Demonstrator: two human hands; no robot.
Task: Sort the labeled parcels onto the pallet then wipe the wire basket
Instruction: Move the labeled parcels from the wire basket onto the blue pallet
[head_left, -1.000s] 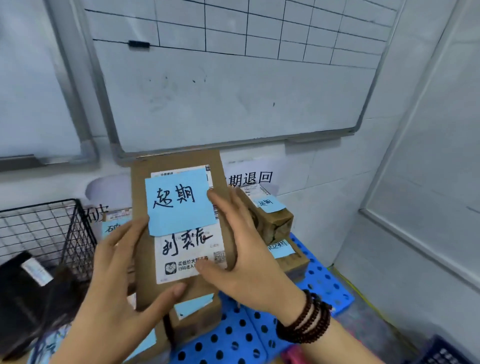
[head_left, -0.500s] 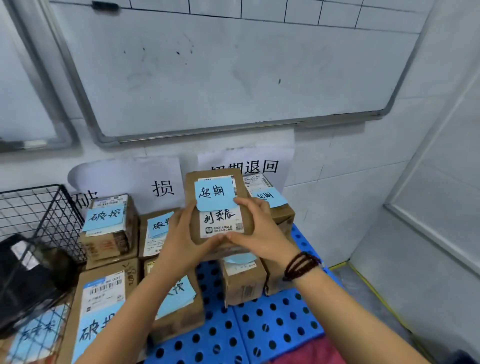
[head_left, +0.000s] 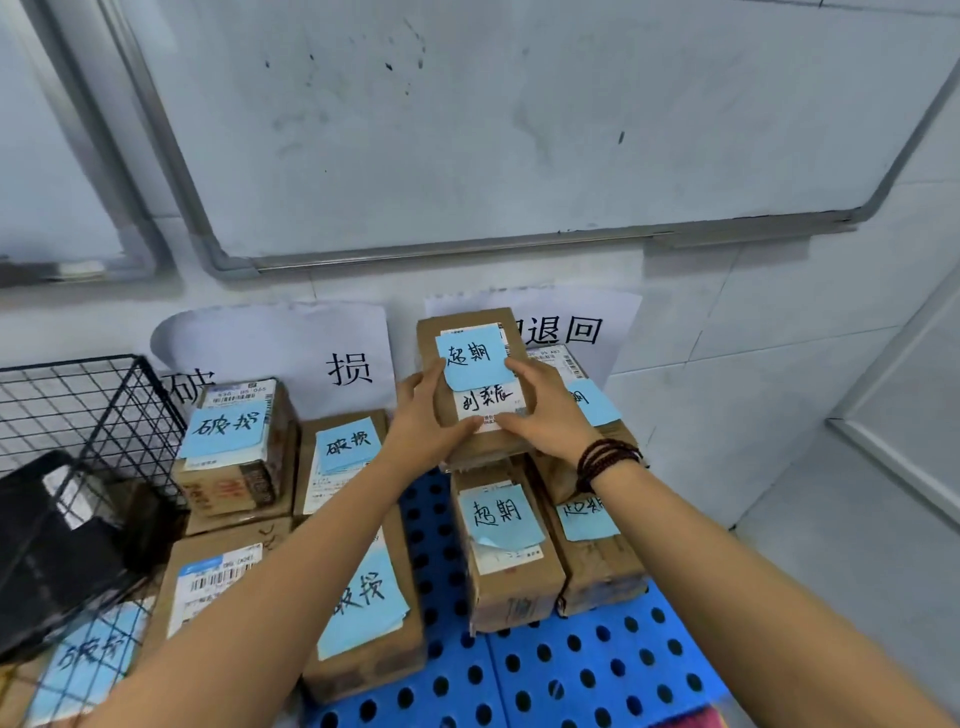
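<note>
Parcel: brown cardboard, with a blue note reading 超期 stuck over its white shipping label. It is tilted with its top edge leaning toward the wall, at the back right of the pallet.
Left hand: grips the parcel's left side, with the thumb laid across the front near the lower edge.
Right hand: grips the parcel's right side, fingers running up the edge and thumb on the front beside the other thumb. A dark bead bracelet sits on the wrist.
Right group: brown parcels with 超期 notes, directly under and behind the held one. Whether its lower end rests on them cannot be told.
Left group: several brown parcels with blue 破损 notes, set apart from the right group by a bare strip of pallet.
Pallet surface: blue plastic with round holes, pushed against the tiled wall.
Wire basket: black, at the far left just beside the left group, with a black item inside.
Wall: a whiteboard above, and two paper signs taped below it, one behind each group.
</note>
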